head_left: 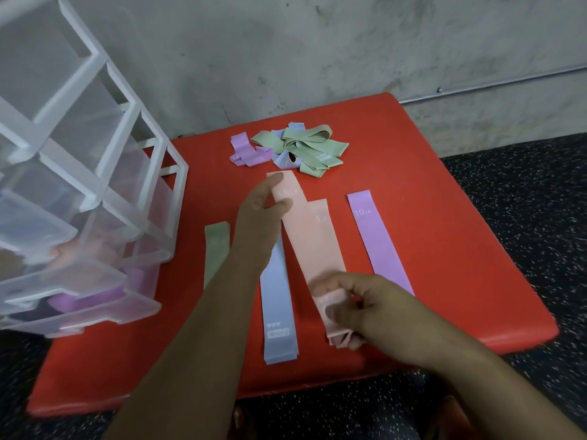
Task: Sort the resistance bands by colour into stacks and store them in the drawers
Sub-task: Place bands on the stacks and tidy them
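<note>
A pink band (300, 230) lies stretched over the red mat (460, 249). My left hand (262, 214) pinches its far end and my right hand (365, 309) grips its near end. A second pink band (327, 239) lies flat under it. A blue band (278, 306) lies flat to the left, a green band (216, 249) further left, and a purple band (378, 242) to the right. A loose heap of green, purple and blue bands (292, 149) sits at the mat's far side. The clear drawer unit (79, 173) stands at the left.
The lowest drawers (95, 309) stick out and hold purple and pink bands. A grey wall (317, 52) rises behind the mat. Dark speckled floor (524, 201) surrounds the mat on the right and front.
</note>
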